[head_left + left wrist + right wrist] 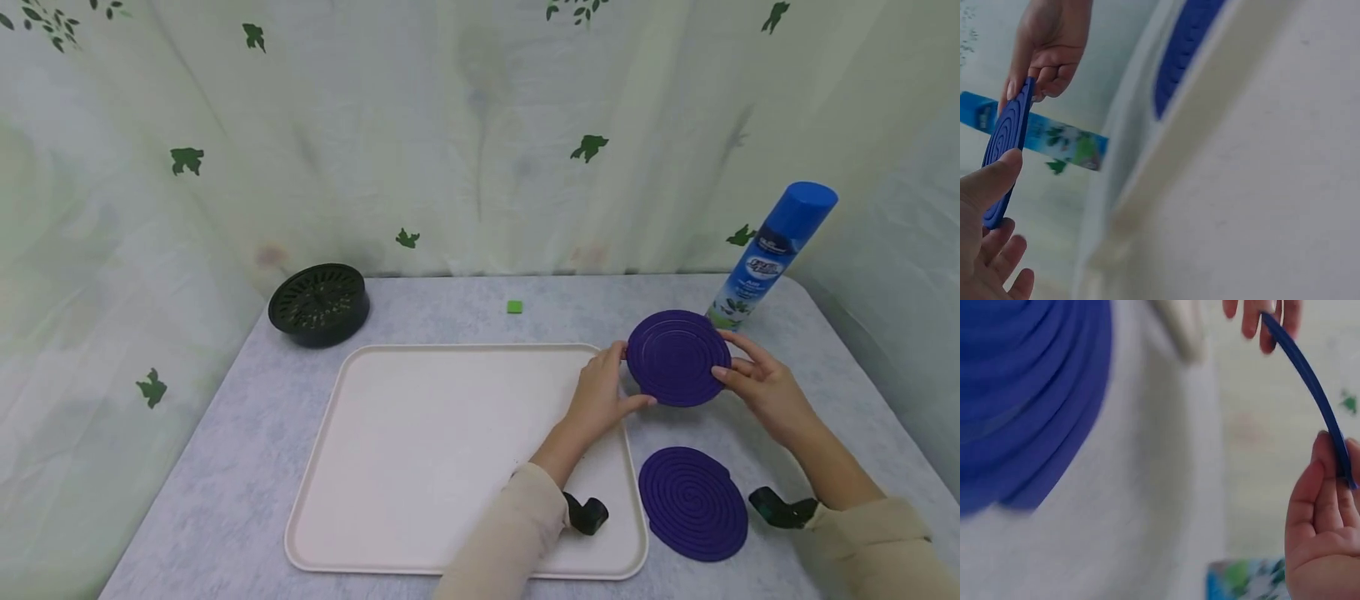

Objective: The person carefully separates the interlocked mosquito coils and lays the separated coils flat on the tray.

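Observation:
Both hands hold a round purple coaster (675,354) with a ringed face, raised above the table beyond the tray's right side. My left hand (597,398) grips its left edge, and in the left wrist view the thumb (999,177) lies against the spiral-grooved side. On the opposite edge my right hand (768,396) pinches it between thumb and fingers. Edge-on in the right wrist view, the coaster (1310,384) looks thin and slightly bowed. A second purple spiral coaster (693,504) lies flat on the table, nearer me, between the tray and my right forearm.
A large white tray (450,458) covers the table's middle, under my left forearm. Behind the raised coaster stands a blue air freshener can (772,250). A black slotted round container (321,304) sits at the back left, and a small green square (514,307) lies behind the tray.

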The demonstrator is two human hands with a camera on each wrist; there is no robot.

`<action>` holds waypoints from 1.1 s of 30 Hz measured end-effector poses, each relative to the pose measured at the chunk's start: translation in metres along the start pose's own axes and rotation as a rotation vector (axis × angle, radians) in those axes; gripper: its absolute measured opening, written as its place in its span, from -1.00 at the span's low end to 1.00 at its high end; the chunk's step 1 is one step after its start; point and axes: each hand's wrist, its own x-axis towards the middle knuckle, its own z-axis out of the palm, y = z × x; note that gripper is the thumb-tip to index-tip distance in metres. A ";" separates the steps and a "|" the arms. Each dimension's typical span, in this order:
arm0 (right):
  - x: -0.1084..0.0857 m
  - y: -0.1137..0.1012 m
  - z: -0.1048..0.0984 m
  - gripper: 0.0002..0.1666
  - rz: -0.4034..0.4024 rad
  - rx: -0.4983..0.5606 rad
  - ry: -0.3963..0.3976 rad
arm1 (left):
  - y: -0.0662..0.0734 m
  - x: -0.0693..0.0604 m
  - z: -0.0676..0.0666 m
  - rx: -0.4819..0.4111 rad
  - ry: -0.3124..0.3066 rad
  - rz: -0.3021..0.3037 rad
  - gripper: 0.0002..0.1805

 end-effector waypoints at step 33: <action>0.002 0.007 0.136 -0.29 -0.221 -0.037 0.076 | -0.052 -0.053 -0.111 -0.929 0.127 -0.161 -0.66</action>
